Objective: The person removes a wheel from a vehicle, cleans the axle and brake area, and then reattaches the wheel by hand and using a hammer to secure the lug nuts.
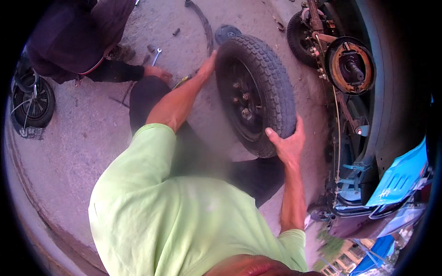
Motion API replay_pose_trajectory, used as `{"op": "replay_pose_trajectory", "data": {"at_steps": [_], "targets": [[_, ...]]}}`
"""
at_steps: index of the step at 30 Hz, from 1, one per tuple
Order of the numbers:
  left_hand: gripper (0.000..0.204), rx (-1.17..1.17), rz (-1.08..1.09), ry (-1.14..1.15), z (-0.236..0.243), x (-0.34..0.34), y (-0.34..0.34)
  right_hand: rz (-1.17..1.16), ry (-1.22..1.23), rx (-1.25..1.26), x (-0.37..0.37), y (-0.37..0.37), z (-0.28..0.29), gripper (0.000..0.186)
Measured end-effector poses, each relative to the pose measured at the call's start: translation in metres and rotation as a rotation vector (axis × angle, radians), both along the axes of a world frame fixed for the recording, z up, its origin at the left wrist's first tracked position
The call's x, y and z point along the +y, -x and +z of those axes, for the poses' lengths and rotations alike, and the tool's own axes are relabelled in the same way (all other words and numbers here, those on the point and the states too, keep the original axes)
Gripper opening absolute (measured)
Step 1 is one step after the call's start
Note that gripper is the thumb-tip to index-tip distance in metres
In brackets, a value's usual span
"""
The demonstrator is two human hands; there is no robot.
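Observation:
A black wheel with a knobbly tyre is tilted up in front of me, its hub face with several nuts turned to the left. My left hand grips the tyre's far left edge; its fingers are partly hidden behind the rubber. At the near right edge my right hand holds the tyre, thumb on the sidewall and fingers round the tread. Right of the wheel, a vehicle on its side shows an uncovered brake drum assembly with brown brake shoes round a central shaft.
A co-worker's hand is low to the ground at left, near a wrench. Beyond my wheel lie a round black cap and a curved dark strip. Another wheel stands at far left. A blue panel juts out at right.

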State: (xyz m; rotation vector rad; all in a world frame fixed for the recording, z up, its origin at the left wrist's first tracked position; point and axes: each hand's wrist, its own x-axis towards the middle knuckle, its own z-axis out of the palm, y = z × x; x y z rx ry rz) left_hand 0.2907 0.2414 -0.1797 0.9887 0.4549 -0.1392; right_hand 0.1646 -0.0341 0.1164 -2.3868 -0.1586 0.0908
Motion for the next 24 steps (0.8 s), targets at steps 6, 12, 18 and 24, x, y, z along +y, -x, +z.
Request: {"op": "replay_pose_trajectory", "data": {"at_steps": [6, 12, 18, 24], "targets": [[0.073, 0.103, 0.166, 0.349, -0.033, 0.021, 0.007, 0.066, 0.073, -0.003, 0.016, -0.002, 0.106, 0.096], [0.056, -0.303, -0.041, 0.420, 0.043, -0.016, 0.030, 0.156, 0.071, 0.034, 0.020, -0.014, 0.163, 0.096], [0.063, -0.299, -0.088, 0.741, 0.141, -0.009, 0.029, 0.107, 0.104, -0.053, -0.010, -0.032, 0.220, 0.092], [0.075, -0.375, -0.123, 0.632, 0.163, 0.008, 0.031, -0.058, -0.007, -0.155, -0.045, -0.069, 0.256, 0.089]]}}
